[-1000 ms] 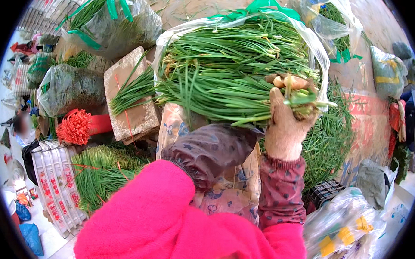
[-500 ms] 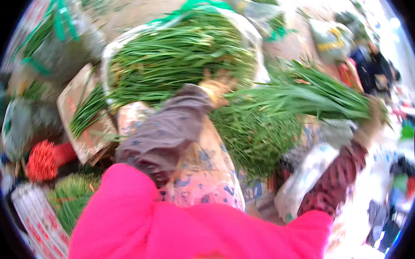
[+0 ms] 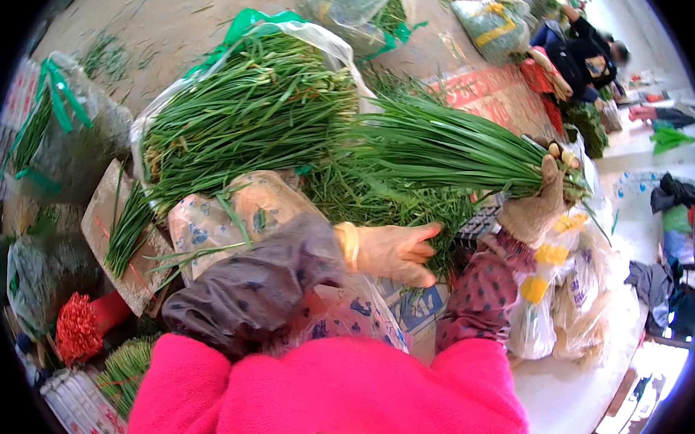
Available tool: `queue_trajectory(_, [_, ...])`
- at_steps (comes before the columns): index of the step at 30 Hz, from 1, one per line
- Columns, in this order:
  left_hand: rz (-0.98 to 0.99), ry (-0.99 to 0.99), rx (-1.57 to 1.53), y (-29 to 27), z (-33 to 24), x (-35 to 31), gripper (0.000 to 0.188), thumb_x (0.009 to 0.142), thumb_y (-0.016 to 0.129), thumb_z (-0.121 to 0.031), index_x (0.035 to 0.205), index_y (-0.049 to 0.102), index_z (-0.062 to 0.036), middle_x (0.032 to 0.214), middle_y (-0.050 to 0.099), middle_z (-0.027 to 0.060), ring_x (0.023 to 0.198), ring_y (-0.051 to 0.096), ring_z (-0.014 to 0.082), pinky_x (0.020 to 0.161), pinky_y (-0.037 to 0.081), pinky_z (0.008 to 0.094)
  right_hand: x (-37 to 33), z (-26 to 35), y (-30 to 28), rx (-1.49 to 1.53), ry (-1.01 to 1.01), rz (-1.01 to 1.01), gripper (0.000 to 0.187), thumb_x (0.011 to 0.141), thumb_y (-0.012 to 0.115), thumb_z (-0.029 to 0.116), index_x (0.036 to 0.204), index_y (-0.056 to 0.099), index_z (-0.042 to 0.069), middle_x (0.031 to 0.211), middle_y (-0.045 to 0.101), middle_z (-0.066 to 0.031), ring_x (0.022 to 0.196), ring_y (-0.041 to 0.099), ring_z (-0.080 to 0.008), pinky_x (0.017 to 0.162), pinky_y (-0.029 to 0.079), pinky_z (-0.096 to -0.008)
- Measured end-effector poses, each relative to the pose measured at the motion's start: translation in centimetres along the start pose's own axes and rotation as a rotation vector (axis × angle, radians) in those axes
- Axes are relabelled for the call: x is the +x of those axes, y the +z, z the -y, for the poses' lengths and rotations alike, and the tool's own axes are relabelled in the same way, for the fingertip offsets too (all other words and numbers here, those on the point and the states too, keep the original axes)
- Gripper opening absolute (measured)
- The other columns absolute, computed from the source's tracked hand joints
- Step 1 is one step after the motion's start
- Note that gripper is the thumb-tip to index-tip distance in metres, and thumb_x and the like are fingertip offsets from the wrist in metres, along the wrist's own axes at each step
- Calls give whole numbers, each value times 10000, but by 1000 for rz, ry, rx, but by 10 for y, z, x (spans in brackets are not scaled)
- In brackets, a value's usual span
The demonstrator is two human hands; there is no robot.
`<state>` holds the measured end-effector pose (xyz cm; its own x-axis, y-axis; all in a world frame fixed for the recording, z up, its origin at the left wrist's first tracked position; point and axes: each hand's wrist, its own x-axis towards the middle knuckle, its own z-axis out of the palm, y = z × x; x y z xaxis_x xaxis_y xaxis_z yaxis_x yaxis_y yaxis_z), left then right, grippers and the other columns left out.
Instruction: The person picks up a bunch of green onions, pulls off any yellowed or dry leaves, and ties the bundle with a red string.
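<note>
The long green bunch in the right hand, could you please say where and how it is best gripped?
Probably around the gathered base of the long green bunch, from the near right side, where the right hand holds it: the bunch is narrow and compact there, but fans out leftward.

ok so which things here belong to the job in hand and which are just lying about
Seemingly in the job:
- bunch of garlic chives, gripped in the right hand
- heaped garlic chives in the open plastic bag
- loose green leaves near the open left hand

Apparently just lying about:
- clear bag with green handles, left
- yellow-banded sack, top right
</note>
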<state>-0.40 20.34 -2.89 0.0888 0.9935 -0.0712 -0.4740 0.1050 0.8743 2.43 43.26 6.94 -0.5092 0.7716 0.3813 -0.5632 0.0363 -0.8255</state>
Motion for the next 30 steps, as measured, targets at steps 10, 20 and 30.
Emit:
queue_trajectory(10, [-370, 582, -640, 9, -50, -14, 925, 771, 579, -725, 1427, 384, -103, 1379, 505, 149, 1285, 484, 300, 1017, 438, 506, -74, -4, 72, 163, 208, 58, 301, 888, 558, 155, 1166, 566, 39, 1158, 605, -80, 1097, 587, -254, 1022, 461, -445])
queue_trajectory(20, [-885, 899, -519, -57, -50, -137, 466, 962, 558, -254, 1351, 505, -5, 1200, 639, 148, 1156, 581, 264, 1058, 425, 473, -147, -53, 114, 509, 511, 466, 570, 764, 664, -135, 1288, 552, 59, 1214, 609, -90, 1118, 578, -206, 954, 496, -363])
queue_trajectory(30, [-792, 1052, -590, -63, 17, -247, 777, 912, 601, -155, 1547, 161, -70, 870, 487, -1, 807, 527, 153, 918, 431, 334, -157, -206, -66, -1062, 1084, 740, 350, 805, 681, 229, 1088, 664, 24, 996, 712, -108, 951, 664, -204, 865, 497, -311])
